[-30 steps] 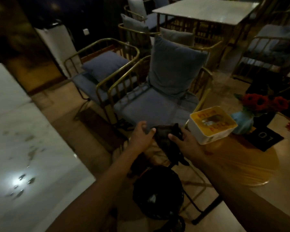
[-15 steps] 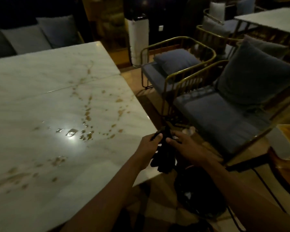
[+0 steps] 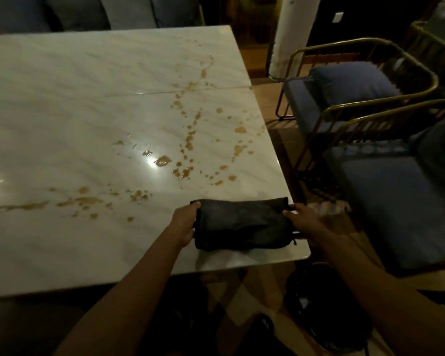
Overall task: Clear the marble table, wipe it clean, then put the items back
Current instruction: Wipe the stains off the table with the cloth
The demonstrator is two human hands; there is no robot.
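Both hands now hold the cloth [image 3: 242, 224] flat at the table's [image 3: 88, 111] near right corner: left hand [image 3: 184, 224] grips its left edge, right hand [image 3: 302, 222] pinches the right edge. Half a sec ago it hung bunched betw. them, off the edge. Brown spills [image 3: 188, 145] lie just beyond, across the marble. Table looks cleared, so wiping prob. starts next. Chairs [image 3: 357, 93] stand to the right.

Black cloth [image 3: 242, 224], white veined marble table [image 3: 75, 104] with brown spills [image 3: 188, 145].
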